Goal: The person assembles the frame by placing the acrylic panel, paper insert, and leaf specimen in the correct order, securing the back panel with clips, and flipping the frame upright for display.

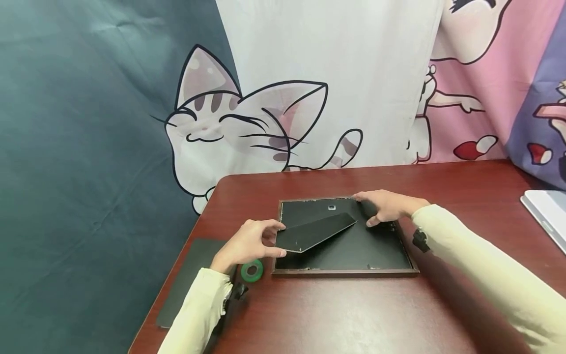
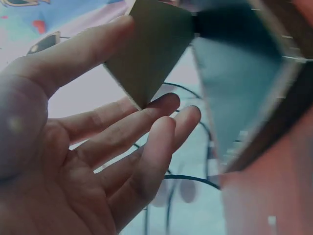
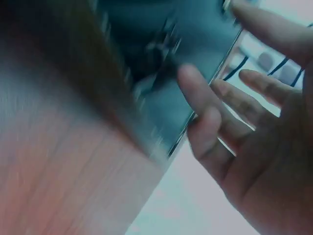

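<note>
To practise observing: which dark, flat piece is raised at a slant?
The tapered black flap in the left grip; the black rectangular frame backing and dark grey rectangular board lie flat.

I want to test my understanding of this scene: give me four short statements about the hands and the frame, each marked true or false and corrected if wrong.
1. The left hand holds the black tapered panel. True.
2. The green roll lies inside the brown frame. False: it lies on the table, left of the frame.
3. The right hand is near the frame's far right corner. True.
4. The black tapered panel lies flat on the backing. False: it is raised at an angle.
</note>
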`<state>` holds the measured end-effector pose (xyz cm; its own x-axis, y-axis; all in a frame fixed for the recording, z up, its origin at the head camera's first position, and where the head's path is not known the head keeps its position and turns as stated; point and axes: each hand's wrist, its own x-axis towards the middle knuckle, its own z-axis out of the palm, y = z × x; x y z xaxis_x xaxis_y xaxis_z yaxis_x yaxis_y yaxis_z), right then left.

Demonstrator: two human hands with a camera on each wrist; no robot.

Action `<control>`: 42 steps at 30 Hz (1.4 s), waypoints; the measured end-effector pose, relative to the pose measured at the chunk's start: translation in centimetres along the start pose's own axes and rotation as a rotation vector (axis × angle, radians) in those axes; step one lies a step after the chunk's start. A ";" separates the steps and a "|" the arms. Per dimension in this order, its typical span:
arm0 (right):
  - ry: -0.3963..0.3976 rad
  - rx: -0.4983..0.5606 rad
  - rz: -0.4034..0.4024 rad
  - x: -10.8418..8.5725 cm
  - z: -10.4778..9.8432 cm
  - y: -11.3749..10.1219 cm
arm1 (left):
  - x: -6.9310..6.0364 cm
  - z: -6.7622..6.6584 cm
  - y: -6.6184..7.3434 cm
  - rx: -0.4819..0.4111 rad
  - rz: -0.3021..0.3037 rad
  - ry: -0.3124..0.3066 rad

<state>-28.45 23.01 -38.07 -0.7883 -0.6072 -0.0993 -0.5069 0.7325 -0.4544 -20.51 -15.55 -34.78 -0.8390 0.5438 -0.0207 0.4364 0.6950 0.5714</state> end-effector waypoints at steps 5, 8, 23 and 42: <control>0.111 0.137 -0.137 0.2 0.6 -2.6 | 0.6 -1.0 1.8 -0.027 0.063 0.098; 0.129 0.299 -0.237 0.6 0.6 -4.2 | 1.6 -1.2 3.1 -0.062 0.103 0.172; 0.085 0.663 -0.256 1.8 -1.6 -4.3 | 1.8 3.3 0.7 -0.066 0.008 0.012; 0.134 0.806 -0.245 1.5 -1.3 -2.8 | 1.5 7.2 0.0 0.122 -0.167 0.011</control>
<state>-28.67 20.51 -35.78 -0.7493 -0.6409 0.1668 -0.3059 0.1116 -0.9455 -19.48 -11.37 -40.72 -0.9062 0.4115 -0.0976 0.3266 0.8275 0.4567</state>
